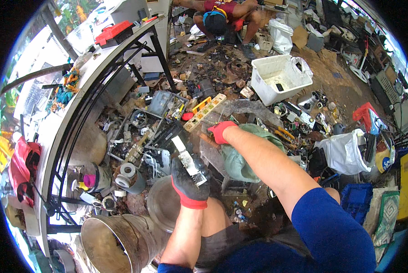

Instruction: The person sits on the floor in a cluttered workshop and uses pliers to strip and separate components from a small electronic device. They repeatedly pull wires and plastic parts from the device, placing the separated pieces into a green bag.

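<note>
Gripping a grey circuit-board part (189, 160) in my gloved left hand (189, 184), I reach my right hand (221, 131), curled closed, toward the scrap pile (167, 123); much remains unsorted.

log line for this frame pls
left hand: grips grey part | right hand: reaching out over scrap pile | white bin: behind
</note>
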Tool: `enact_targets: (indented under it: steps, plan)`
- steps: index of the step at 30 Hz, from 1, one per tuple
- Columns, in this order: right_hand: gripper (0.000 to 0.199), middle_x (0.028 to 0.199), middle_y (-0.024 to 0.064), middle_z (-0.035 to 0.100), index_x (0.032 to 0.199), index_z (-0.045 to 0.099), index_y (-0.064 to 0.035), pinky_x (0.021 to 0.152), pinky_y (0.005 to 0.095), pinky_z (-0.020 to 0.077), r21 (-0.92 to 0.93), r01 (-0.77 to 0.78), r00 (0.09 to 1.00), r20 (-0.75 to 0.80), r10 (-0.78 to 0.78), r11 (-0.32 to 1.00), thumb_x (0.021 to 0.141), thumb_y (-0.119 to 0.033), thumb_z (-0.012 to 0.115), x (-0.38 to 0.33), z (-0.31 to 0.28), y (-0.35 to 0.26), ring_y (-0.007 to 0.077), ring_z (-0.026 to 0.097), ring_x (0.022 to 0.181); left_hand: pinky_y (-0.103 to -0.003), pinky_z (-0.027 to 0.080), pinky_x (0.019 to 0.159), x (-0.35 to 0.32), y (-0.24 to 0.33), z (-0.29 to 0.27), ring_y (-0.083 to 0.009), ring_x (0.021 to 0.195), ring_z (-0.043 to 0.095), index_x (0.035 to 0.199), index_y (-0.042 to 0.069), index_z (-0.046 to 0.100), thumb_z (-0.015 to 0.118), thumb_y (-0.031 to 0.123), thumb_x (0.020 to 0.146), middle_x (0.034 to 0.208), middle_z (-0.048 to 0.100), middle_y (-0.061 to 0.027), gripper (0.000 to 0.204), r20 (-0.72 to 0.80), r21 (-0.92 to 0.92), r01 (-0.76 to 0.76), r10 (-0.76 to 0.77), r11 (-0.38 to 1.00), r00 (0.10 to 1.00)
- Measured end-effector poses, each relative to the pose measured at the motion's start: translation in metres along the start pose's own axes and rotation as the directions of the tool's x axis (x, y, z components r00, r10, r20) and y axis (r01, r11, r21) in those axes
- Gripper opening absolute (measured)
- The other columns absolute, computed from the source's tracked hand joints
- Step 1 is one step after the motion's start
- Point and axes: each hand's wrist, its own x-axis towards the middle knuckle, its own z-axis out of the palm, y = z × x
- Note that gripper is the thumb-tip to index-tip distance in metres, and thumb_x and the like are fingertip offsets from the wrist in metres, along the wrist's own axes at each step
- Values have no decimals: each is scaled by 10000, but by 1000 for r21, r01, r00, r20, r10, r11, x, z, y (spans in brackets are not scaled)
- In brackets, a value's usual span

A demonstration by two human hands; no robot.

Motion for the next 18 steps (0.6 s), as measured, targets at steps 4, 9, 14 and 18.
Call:
enact_targets:
  steps: [4, 9, 14, 18]
  plan:
    - [586, 1331, 157, 552, 1332, 525, -125, 974, 419, 470, 162, -62, 996, 76, 51, 985, 789, -339, 578, -1, -28, -14, 312, 560, 1193, -318, 498, 492, -3, 7, 0, -194, 595, 603, 1042, 125, 607, 475, 403, 952, 743, 630, -62, 321, 26, -12, -2, 2, 1000, 1000]
    - [562, 1261, 214, 584, 1267, 557, -18, 965, 422, 469, 492, -130, 960, -155, 234, 861, 826, -366, 532, -13, -23, 3, 345, 585, 1144, -305, 472, 519, -1, -11, 6, -183, 616, 572, 960, 93, 589, 454, 456, 963, 747, 600, -61, 387, -51, 88, 26, -22, 996, 998]
    - [510, 1195, 238, 600, 1232, 533, -28, 924, 435, 468, 645, 83, 881, -404, 247, 760, 843, -358, 556, -74, -53, 17, 384, 580, 1107, -294, 461, 507, -11, -20, 22, -170, 594, 564, 960, 101, 578, 459, 510, 964, 737, 588, -26, 425, -9, 291, 5, -2, 957, 1000]
    - [413, 1139, 210, 629, 1233, 525, -35, 887, 407, 475, 679, 466, 720, -664, 202, 567, 868, -222, 568, -184, -57, 28, 339, 607, 1084, -281, 445, 470, -1, -18, -7, -150, 530, 535, 1039, 108, 564, 443, 479, 979, 711, 567, -12, 395, 11, 368, 7, -11, 930, 1000]
